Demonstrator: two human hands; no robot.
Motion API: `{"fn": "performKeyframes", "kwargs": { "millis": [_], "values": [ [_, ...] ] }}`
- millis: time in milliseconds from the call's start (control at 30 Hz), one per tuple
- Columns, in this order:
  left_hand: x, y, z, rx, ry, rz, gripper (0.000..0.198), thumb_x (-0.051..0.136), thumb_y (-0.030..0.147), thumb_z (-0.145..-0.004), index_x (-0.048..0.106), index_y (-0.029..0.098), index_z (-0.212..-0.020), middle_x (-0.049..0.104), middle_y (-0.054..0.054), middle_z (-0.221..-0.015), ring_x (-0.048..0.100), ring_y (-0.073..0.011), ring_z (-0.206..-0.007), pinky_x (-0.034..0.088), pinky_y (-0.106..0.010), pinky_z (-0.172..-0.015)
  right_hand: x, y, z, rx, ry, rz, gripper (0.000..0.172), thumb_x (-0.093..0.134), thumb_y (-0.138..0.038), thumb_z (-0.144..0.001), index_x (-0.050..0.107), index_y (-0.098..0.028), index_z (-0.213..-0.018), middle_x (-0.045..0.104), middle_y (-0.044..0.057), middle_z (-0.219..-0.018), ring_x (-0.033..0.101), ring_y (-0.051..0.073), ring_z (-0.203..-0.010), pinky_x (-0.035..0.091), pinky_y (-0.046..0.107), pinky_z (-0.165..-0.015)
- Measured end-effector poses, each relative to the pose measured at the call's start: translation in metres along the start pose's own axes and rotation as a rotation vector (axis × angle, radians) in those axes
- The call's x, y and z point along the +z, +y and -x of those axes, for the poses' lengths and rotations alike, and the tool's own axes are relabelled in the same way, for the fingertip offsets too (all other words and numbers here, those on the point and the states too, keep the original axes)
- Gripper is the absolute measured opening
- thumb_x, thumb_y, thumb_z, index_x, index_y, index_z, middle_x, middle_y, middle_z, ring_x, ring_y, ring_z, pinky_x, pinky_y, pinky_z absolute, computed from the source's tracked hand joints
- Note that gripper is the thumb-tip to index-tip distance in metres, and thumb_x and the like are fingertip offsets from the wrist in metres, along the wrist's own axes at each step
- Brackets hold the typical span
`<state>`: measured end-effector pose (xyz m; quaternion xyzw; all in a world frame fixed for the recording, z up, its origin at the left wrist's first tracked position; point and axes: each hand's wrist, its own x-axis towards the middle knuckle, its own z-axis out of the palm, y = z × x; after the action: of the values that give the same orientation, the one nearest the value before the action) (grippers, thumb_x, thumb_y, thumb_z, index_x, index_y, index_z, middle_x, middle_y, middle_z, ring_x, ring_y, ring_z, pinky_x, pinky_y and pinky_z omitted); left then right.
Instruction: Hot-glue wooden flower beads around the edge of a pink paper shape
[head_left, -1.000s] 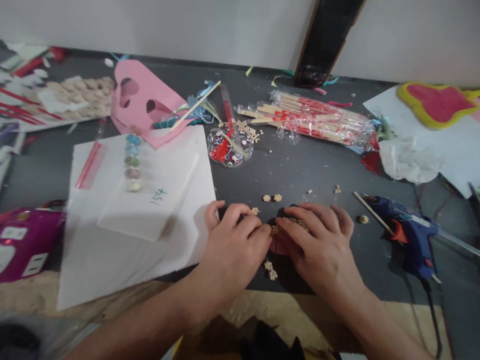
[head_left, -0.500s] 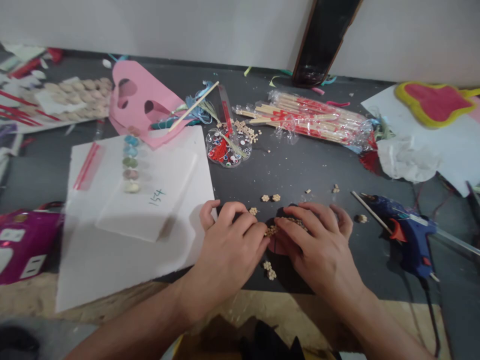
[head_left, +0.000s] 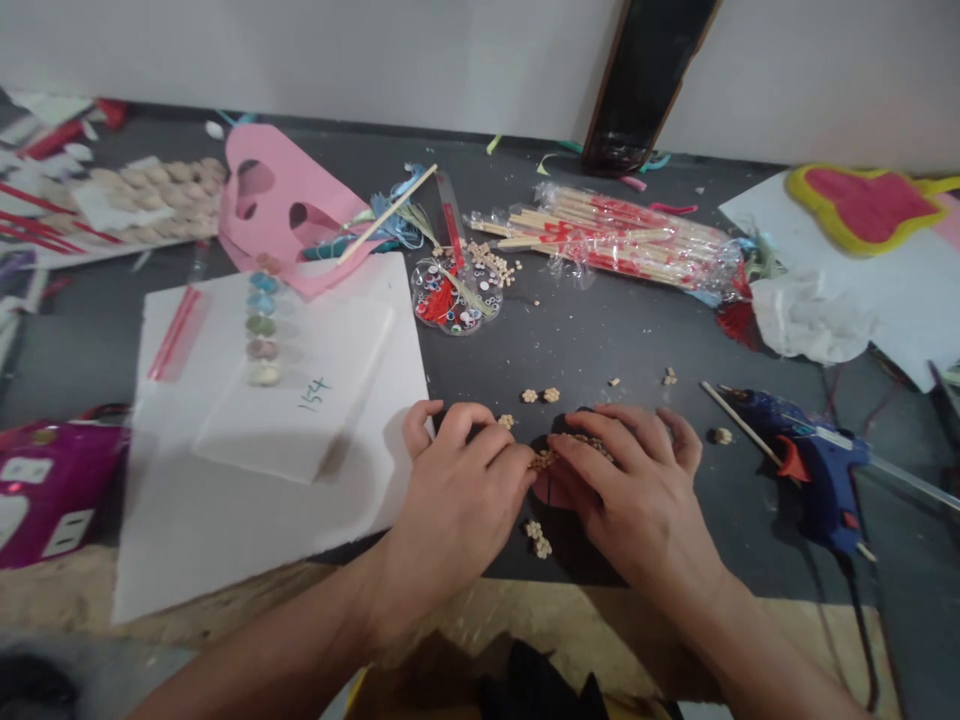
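Observation:
My left hand [head_left: 466, 485] is closed, thumb and index finger pinching a small beige flower-shaped cluster [head_left: 543, 459] at its edge. Opposite it, my right hand [head_left: 643, 485] curls over more of the same beige pieces and over a flat pink piece [head_left: 553, 490] with a dark line on it. The right fingertips press down there and hide most of what lies beneath. Loose flower-shaped clusters lie around the hands: a pair [head_left: 538, 538] just in front of me, another pair [head_left: 540, 396] beyond the fingers, and one [head_left: 506, 422] beside the left knuckles.
To the right lie a blue glue gun [head_left: 816, 460] with its cord and a thin stick [head_left: 741, 427]. A white board [head_left: 247, 540] is on the left. Farther back are wrapped chopsticks [head_left: 615, 240], a clear tray of beads [head_left: 457, 300] and a pink paper cut-out [head_left: 285, 190].
Both hands keep their grip in almost the same place. The whole view has shifted very slightly; nothing on the table has visibly moved.

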<state>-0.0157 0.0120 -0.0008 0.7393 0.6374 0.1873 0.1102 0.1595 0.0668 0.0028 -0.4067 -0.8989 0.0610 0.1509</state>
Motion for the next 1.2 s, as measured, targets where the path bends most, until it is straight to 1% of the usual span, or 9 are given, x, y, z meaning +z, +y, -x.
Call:
{"fn": "performKeyframes", "kwargs": {
  "millis": [167, 333, 467, 633, 767, 867, 967, 1033, 1200],
  "values": [
    [-0.001, -0.001, 0.000, -0.007, 0.017, 0.003, 0.014, 0.055, 0.032, -0.090, 0.067, 0.025, -0.089, 0.069, -0.001, -0.084, 0.052, -0.0249, -0.097, 0.024, -0.052, -0.091, 0.001, 0.001, 0.000, 0.011, 0.004, -0.006, 0.016, 0.063, -0.028, -0.084, 0.069, -0.029, -0.098, 0.070, 0.000, -0.107, 0.053, 0.024, -0.108, 0.021, 0.050, -0.103],
    [-0.002, -0.001, 0.000, 0.001, 0.029, 0.006, 0.013, 0.056, 0.032, -0.089, 0.066, 0.025, -0.091, 0.069, -0.002, -0.086, 0.052, -0.0256, -0.098, 0.023, -0.053, -0.092, 0.000, 0.003, 0.000, 0.008, 0.015, -0.017, 0.022, 0.062, -0.028, -0.085, 0.066, -0.028, -0.106, 0.070, 0.001, -0.108, 0.054, 0.025, -0.108, 0.023, 0.049, -0.103],
    [-0.002, -0.001, 0.000, 0.002, 0.013, 0.013, 0.013, 0.055, 0.032, -0.089, 0.066, 0.025, -0.092, 0.069, -0.001, -0.085, 0.052, -0.0252, -0.098, 0.024, -0.052, -0.092, -0.007, 0.008, -0.002, 0.004, 0.020, -0.080, 0.024, 0.061, -0.030, -0.086, 0.064, -0.025, -0.109, 0.069, 0.005, -0.110, 0.054, 0.025, -0.108, 0.033, 0.047, -0.097],
    [-0.003, -0.002, 0.000, 0.010, 0.013, 0.012, 0.014, 0.055, 0.033, -0.091, 0.066, 0.025, -0.092, 0.069, 0.000, -0.085, 0.050, -0.0242, -0.096, 0.023, -0.051, -0.090, -0.028, 0.022, -0.001, -0.063, 0.144, -0.132, 0.027, 0.062, -0.022, -0.084, 0.060, -0.019, -0.111, 0.067, 0.009, -0.106, 0.056, 0.024, -0.104, 0.045, 0.042, -0.091],
    [-0.005, -0.002, 0.000, 0.033, 0.033, 0.002, 0.012, 0.054, 0.030, -0.091, 0.066, 0.025, -0.089, 0.069, 0.001, -0.085, 0.050, -0.0235, -0.095, 0.023, -0.050, -0.088, -0.048, 0.032, 0.018, 0.065, 0.232, -0.106, 0.021, 0.054, -0.014, -0.087, 0.061, -0.020, -0.106, 0.064, 0.006, -0.095, 0.059, 0.019, -0.093, 0.047, 0.035, -0.085],
    [-0.008, -0.003, 0.000, 0.025, 0.057, -0.005, 0.013, 0.054, 0.020, -0.090, 0.065, 0.026, -0.088, 0.070, 0.002, -0.084, 0.052, -0.0224, -0.094, 0.023, -0.050, -0.090, -0.053, 0.031, 0.043, 0.208, 0.247, -0.093, 0.018, 0.047, -0.014, -0.090, 0.059, -0.021, -0.101, 0.063, 0.003, -0.087, 0.061, 0.014, -0.081, 0.048, 0.026, -0.073],
    [-0.015, -0.003, 0.001, -0.005, 0.103, -0.022, 0.017, 0.052, 0.015, -0.089, 0.065, 0.026, -0.091, 0.071, 0.002, -0.086, 0.053, -0.0228, -0.096, 0.024, -0.049, -0.091, -0.047, 0.024, 0.065, 0.285, 0.232, -0.097, 0.015, 0.045, -0.018, -0.091, 0.059, -0.022, -0.096, 0.061, 0.001, -0.079, 0.060, 0.012, -0.067, 0.046, 0.022, -0.058],
    [-0.020, -0.003, 0.003, -0.031, 0.112, -0.029, 0.016, 0.052, 0.017, -0.089, 0.064, 0.026, -0.094, 0.072, 0.001, -0.088, 0.052, -0.0236, -0.096, 0.026, -0.049, -0.090, -0.038, 0.019, 0.076, 0.279, 0.200, -0.125, 0.015, 0.045, -0.021, -0.091, 0.059, -0.022, -0.096, 0.061, 0.001, -0.076, 0.059, 0.012, -0.063, 0.045, 0.022, -0.055],
    [-0.027, 0.000, 0.015, -0.012, -0.018, -0.051, 0.009, 0.057, 0.023, -0.088, 0.065, 0.026, -0.090, 0.071, 0.001, -0.088, 0.051, -0.0251, -0.098, 0.024, -0.050, -0.090, -0.027, 0.014, 0.091, 0.257, 0.148, -0.182, 0.015, 0.047, -0.024, -0.090, 0.061, -0.021, -0.095, 0.062, 0.000, -0.072, 0.060, 0.013, -0.061, 0.045, 0.024, -0.054]
  ]
}}
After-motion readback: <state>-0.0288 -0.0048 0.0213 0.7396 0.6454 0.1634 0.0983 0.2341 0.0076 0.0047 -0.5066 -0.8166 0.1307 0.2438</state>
